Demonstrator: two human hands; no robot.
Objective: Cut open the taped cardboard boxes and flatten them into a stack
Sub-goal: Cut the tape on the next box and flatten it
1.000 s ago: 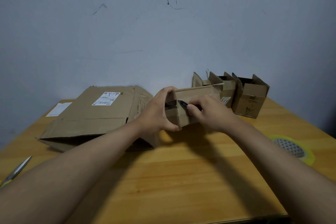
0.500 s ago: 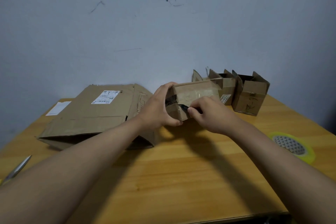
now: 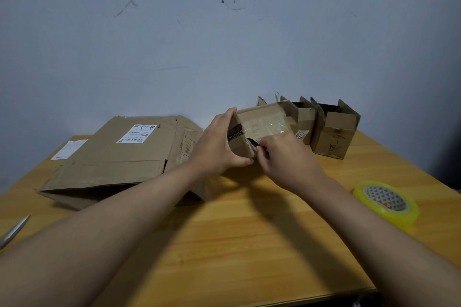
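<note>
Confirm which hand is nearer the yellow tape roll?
Right. The right hand works at the small taped box, left of and beyond the tape roll. The left hand grips the box's far-left end, farther still.

A wooden tabletop [image 3: 224, 244] stands against the wall. On its left part lies a large flattened cardboard box [image 3: 119, 159], with a white paper slip [image 3: 68, 149] just to its left at the back. At the near left edge lies a metal scissor blade [image 3: 13, 232]. In the middle, the left hand [image 3: 219, 144] and right hand [image 3: 287, 159] hold a small taped cardboard box [image 3: 262, 127] above the tabletop. Behind it and to its right, open small cardboard boxes [image 3: 334, 129] stand in a row by the wall. A roll of clear yellowish tape [image 3: 386, 203] lies near the right edge.
</note>
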